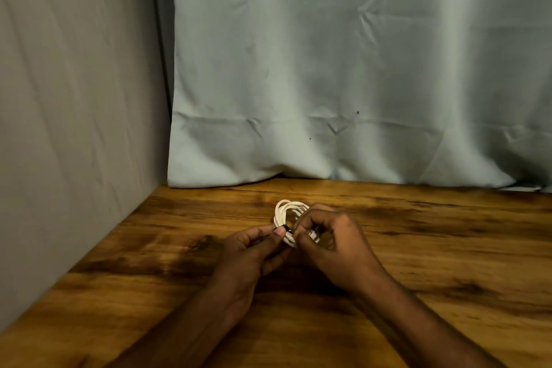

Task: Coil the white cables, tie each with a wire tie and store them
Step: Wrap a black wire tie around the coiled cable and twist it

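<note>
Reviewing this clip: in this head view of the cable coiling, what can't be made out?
- Near part of the white cable coil: hidden behind the right hand.
- Dark wire tie: too small and shadowed to tell whether it is twisted shut; the left hand pinches it.
- Cable connectors: none visible; the fingers cover them.
- Storage place and other cables: not in view.
- Table: near edge cut off by the frame.
</note>
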`<state>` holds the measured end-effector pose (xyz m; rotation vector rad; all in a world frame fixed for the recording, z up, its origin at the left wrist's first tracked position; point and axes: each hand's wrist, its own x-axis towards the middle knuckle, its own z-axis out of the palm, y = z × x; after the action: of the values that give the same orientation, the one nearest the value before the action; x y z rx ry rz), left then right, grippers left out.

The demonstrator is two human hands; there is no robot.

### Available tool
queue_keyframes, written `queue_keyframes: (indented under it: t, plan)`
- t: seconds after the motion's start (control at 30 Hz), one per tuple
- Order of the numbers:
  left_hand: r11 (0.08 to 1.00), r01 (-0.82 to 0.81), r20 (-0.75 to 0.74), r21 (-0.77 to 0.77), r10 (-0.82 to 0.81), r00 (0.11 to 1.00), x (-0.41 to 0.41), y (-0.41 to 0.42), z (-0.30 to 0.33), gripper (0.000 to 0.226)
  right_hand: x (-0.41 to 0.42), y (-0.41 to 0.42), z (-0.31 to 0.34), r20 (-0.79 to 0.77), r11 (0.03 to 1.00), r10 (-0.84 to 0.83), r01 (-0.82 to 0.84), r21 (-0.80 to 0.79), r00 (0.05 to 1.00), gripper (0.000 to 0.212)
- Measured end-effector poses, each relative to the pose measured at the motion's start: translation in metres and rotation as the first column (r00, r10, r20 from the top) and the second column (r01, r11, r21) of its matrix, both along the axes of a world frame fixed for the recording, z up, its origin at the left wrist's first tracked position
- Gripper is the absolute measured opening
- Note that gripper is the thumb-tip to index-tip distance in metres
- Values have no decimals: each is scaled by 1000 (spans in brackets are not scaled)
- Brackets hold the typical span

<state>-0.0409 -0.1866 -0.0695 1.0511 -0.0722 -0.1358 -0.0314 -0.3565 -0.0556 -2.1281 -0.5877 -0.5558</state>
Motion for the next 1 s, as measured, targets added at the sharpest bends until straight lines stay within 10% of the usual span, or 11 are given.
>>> queue_keyframes:
  t: [0.73,1.0]
  plan:
    - [970,-130,143,203,102,984,-5,-2,-4,16,-7,8,1,-174,976,-214,216,-9,961,10]
    - [982,-86,154,169,60,986,-5,-1,-4,14,-7,0,7,-279,938,32,67,339,960,19]
